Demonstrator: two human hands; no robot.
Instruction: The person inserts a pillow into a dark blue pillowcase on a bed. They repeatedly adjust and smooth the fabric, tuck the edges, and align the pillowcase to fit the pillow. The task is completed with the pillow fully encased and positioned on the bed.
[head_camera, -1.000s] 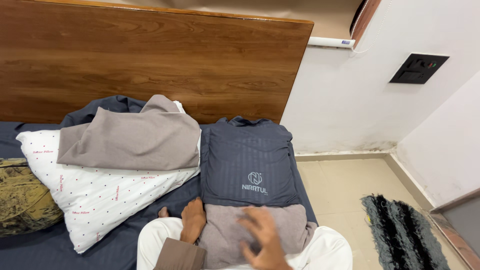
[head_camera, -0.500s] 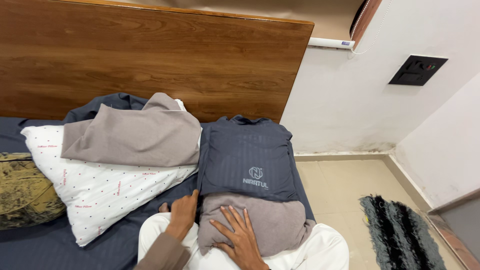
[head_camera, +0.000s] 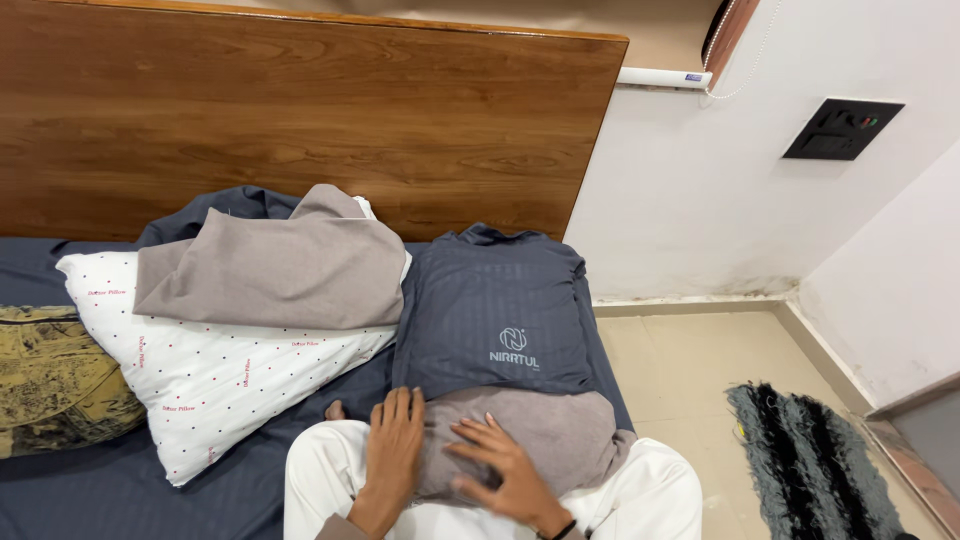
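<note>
On one grey pillow (head_camera: 545, 440), two hands, left (head_camera: 393, 453) and right (head_camera: 503, 470), fingers spread flat.

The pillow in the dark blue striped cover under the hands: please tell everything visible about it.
The pillow in the dark blue striped cover lies flat on the bed, its far end at the wooden headboard. A pale logo is printed on it. Its near grey end sticks out of the cover, resting on the person's lap. The left hand and right hand press flat there.

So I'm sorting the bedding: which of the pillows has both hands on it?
The pillow in the dark blue cover; left hand and right hand press its grey end. The white dotted pillow lies untouched.
</note>
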